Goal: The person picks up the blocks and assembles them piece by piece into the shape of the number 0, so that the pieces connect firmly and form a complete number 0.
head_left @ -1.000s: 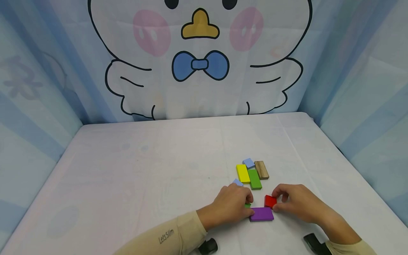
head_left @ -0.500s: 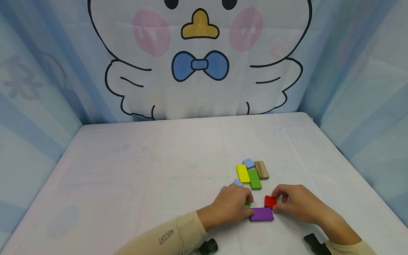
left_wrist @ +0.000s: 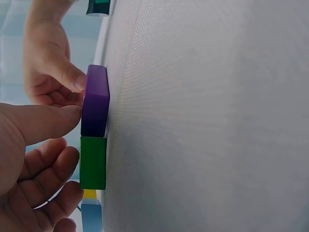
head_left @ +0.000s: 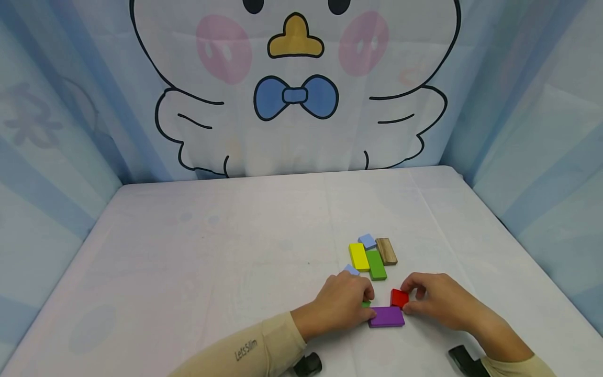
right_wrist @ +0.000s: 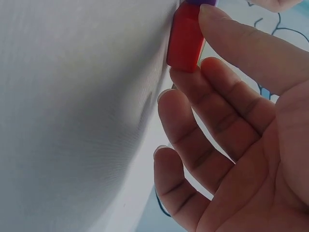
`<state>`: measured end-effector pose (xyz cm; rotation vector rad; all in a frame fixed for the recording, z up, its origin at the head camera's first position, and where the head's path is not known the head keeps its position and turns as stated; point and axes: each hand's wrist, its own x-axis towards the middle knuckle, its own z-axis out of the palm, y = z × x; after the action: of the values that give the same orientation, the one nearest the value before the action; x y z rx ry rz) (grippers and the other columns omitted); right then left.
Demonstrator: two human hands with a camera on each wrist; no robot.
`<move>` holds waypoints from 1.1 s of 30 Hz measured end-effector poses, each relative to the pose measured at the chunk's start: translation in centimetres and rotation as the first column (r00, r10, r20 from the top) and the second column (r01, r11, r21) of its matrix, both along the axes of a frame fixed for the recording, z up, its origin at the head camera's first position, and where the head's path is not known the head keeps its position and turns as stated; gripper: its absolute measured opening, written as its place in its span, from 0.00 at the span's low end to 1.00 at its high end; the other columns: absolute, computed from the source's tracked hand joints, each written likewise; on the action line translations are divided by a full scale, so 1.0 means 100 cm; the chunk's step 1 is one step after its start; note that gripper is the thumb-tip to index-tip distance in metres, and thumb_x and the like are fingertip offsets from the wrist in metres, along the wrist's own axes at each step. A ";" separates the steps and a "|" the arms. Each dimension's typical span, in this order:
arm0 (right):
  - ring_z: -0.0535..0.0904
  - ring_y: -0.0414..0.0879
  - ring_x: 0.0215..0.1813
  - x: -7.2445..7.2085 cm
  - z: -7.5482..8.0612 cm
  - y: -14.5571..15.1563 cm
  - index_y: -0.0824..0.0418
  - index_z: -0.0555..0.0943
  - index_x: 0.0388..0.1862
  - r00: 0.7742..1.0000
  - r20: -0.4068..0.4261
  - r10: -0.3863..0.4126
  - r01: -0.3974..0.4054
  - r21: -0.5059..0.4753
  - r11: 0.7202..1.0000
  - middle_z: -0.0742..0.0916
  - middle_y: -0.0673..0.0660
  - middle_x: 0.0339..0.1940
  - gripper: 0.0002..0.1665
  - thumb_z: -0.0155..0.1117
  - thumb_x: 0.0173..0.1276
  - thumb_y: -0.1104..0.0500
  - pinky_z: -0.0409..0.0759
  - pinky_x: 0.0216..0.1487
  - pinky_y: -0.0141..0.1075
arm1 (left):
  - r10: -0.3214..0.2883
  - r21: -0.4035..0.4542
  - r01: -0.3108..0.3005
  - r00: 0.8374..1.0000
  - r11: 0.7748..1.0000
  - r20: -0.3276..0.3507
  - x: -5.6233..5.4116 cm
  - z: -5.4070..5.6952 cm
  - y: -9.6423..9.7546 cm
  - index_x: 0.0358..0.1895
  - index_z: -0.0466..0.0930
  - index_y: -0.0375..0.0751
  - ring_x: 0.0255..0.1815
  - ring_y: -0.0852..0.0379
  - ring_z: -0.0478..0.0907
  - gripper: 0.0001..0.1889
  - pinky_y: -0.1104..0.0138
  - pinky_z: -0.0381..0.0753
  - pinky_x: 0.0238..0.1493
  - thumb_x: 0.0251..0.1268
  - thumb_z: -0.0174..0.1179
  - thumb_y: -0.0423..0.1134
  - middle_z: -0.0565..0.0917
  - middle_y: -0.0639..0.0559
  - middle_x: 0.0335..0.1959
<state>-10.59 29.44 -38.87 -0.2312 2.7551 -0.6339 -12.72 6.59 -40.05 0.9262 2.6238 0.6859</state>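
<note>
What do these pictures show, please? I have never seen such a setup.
There is no robot at work here: you see a person's bare left hand and right hand. The wide picture is taken from the head, looking forward and down; the other two from the left and right wrists. On the white cloth lie a yellow block, a brown wooden block, a purple block, a red block, two light blue blocks and two green blocks. The right hand holds the red block between thumb and fingertips. The left hand rests its thumb on the purple block; its fingers are beside one green block.

White tabletop (head_left: 212, 251); small coloured blocks (head_left: 377, 266)
</note>
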 end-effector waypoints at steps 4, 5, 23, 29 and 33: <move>0.73 0.44 0.37 -0.001 0.000 0.000 0.57 0.83 0.47 1.000 0.011 0.002 -0.002 0.001 1.000 0.81 0.46 0.32 0.20 0.78 0.57 0.55 0.75 0.38 0.35 | 0.001 0.001 -0.001 1.000 1.000 -0.001 0.000 0.000 0.000 0.39 0.85 0.50 0.32 0.66 0.68 0.12 0.72 0.68 0.35 0.56 0.75 0.47 0.77 0.66 0.26; 0.74 0.44 0.37 -0.001 0.000 0.000 0.57 0.83 0.48 1.000 0.013 0.001 -0.001 0.000 1.000 0.81 0.46 0.34 0.21 0.78 0.57 0.55 0.76 0.38 0.35 | 0.000 0.001 0.000 1.000 1.000 -0.003 0.000 0.000 0.000 0.39 0.85 0.50 0.32 0.66 0.68 0.12 0.72 0.68 0.35 0.56 0.75 0.47 0.77 0.66 0.26; 0.76 0.44 0.41 -0.009 0.011 0.003 0.58 0.82 0.51 0.997 -0.062 0.049 -0.050 -0.009 0.999 0.85 0.48 0.42 0.24 0.78 0.57 0.55 0.79 0.38 0.34 | 0.002 -0.010 -0.002 1.000 1.000 -0.009 0.000 0.000 0.000 0.39 0.85 0.50 0.33 0.65 0.68 0.12 0.72 0.69 0.35 0.56 0.75 0.48 0.77 0.66 0.26; 0.77 0.46 0.41 -0.017 0.017 0.003 0.59 0.82 0.52 0.994 -0.074 0.076 -0.077 -0.012 0.997 0.85 0.49 0.42 0.24 0.77 0.59 0.54 0.80 0.39 0.37 | -0.001 -0.005 0.001 1.000 1.000 -0.003 0.000 -0.001 0.000 0.39 0.85 0.50 0.32 0.66 0.68 0.12 0.72 0.69 0.35 0.56 0.75 0.48 0.77 0.66 0.26; 0.77 0.47 0.42 -0.022 0.020 0.002 0.59 0.81 0.53 0.992 -0.105 0.074 -0.075 -0.005 0.997 0.84 0.50 0.41 0.25 0.77 0.59 0.54 0.80 0.40 0.39 | -0.007 -0.001 0.007 1.000 1.000 -0.008 0.000 0.000 -0.001 0.39 0.85 0.50 0.32 0.66 0.68 0.12 0.73 0.69 0.34 0.57 0.75 0.48 0.77 0.66 0.26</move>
<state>-12.83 29.61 -36.86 -0.3775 2.8288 -0.6319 -12.71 6.49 -40.08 0.9391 2.6261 0.6810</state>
